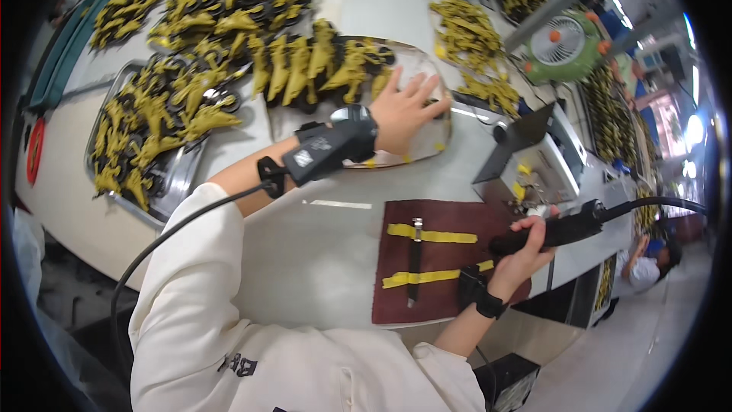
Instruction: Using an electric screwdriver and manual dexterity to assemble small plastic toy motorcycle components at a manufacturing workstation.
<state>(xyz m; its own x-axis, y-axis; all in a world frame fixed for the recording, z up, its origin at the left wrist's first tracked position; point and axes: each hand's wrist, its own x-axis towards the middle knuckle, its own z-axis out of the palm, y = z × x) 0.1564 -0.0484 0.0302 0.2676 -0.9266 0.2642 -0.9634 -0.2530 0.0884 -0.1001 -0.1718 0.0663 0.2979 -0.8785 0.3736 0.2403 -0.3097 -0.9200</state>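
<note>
Right grip (524, 256) around black tool (566, 230), left grip (406, 113) over tray (433, 136)

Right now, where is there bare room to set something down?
On the white table, between the left sleeve and the maroon mat, and between that mat and the rounded tray beneath the left hand. It is crowded at upper left, where yellow pieces heap on and beyond the metal tray.

White table (305, 275), 1 maroon mat (438, 305), metal tray (187, 172)
</note>
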